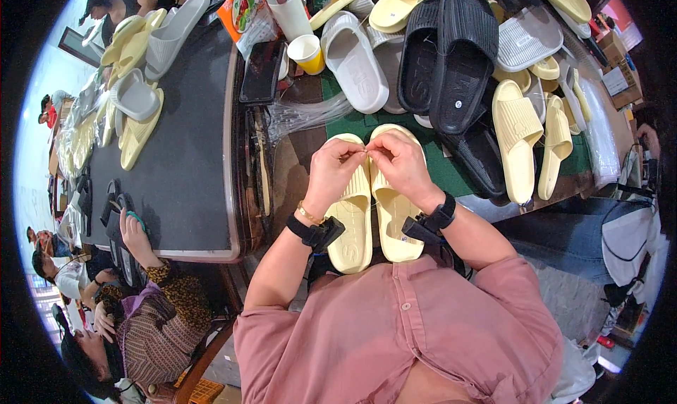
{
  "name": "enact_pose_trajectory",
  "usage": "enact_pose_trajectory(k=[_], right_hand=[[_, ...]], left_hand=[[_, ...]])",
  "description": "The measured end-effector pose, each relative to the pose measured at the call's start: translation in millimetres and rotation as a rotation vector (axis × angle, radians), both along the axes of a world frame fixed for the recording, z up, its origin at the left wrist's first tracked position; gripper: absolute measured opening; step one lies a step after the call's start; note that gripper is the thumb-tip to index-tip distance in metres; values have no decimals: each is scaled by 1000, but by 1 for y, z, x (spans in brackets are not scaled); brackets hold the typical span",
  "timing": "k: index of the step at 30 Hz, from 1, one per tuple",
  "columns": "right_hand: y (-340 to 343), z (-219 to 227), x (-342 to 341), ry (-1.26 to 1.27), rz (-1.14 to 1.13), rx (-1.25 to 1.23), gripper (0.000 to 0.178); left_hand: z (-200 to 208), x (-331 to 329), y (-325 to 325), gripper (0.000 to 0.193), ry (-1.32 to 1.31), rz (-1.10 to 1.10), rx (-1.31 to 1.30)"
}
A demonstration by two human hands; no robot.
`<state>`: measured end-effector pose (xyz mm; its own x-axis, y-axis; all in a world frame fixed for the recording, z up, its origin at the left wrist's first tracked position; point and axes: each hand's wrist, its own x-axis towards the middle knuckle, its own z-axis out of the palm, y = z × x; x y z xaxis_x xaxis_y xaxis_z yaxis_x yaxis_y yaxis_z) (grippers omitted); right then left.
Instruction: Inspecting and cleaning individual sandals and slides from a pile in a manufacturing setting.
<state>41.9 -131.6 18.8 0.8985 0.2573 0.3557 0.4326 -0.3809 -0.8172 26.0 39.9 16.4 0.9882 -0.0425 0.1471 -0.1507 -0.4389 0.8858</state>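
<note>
green mat [451, 178] beyond yellow slides [350, 228], people [159, 333] nearby

Two pale yellow slide sandals are lying side by side in the near middle, footbeds facing up. The left slide [350, 224] and the right slide [393, 221] are pointing their toes far, their heels near. Ribbed straps are arching over both; a small mark is showing on the right heel.

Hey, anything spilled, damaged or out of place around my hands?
Nothing visibly spilled or damaged. Least tidy is the heap of slides beyond and right of your yellow pair: black, grey and yellow overlap at different angles.
</note>
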Motion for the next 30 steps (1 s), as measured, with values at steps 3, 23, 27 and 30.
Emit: enact_pose_trajectory(k=[3,23,27,30], right_hand=[[0,0,0,17,-3,0,9],[1,-1,-1,63,-14,54,8],[2,-1,-1,32,-14,38,8],[2,-2,-1,45,-9,49,8]], left_hand=[[1,0,-1,14,31,12,-22],[-4,1,5,10,217,35,-296],[-6,0,3,10,211,40,-337],[-7,1,2,10,178,49,-333]])
